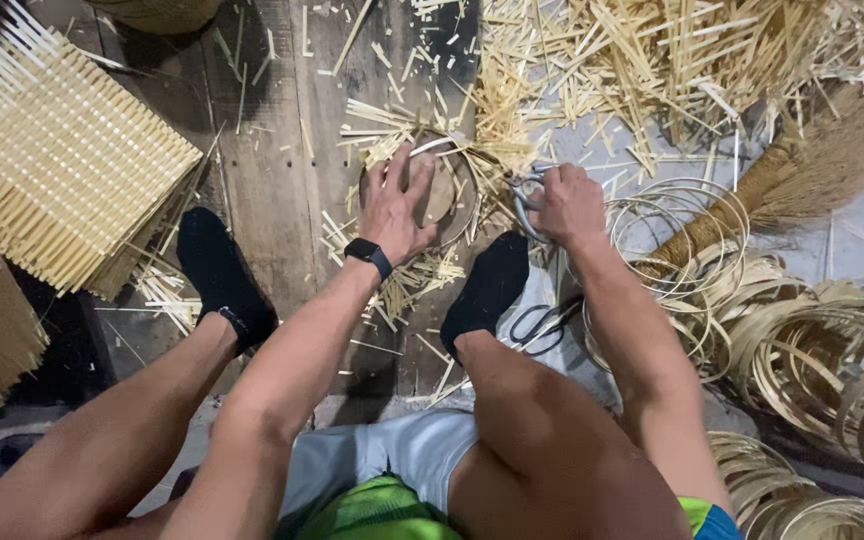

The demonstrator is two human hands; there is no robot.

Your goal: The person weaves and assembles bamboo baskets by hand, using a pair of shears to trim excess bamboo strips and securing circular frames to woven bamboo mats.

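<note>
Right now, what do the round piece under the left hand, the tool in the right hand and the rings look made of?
Round piece: likely woven bamboo, matte tan. Tool in the right hand: metal, by its grey sheen. Rings: thin pale bamboo strips, bent into hoops. Left hand lies flat on the round piece.

Pale matt bamboo strips, rough worn wooden floorboards, shiny metal shears, black cloth socks.

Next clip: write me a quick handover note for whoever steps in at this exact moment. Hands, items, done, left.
Left hand: pressed flat on the round woven piece on the wooden board.
Right hand: closed on metal shears at the piece's right edge.
Black scissors lie by the right foot; bamboo hoops are piled to the right.
Done: cut strips scattered around.
Left: strip ends protrude along the top rim.
</note>
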